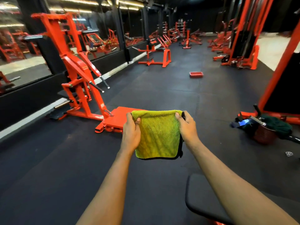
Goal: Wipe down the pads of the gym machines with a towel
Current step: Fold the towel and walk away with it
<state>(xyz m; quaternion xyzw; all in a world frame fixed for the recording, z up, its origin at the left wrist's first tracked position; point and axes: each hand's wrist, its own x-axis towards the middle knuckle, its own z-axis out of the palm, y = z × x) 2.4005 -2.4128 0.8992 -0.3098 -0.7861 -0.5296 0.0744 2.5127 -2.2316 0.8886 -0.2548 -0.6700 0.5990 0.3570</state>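
Left: orange lever machine (78, 70) on black rubber floor (48, 168), its base plate just behind the yellow-green towel (158, 135). Right: mesh basket (264, 135) with dark cloths beside an orange frame. Red tray (196, 74) mid-aisle, well apart. Open aisle ahead. Black bench pad (203, 192) low right, beneath the forearm. Towel mid-air, near-square, hanging flat, top edge level, pinched at upper corners by left hand (131, 130) and right hand (186, 127).

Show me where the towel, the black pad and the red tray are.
towel (158, 135): head view, middle of the yellow cloth.
black pad (199, 197): head view, its top surface.
red tray (196, 76): head view, its near wall.
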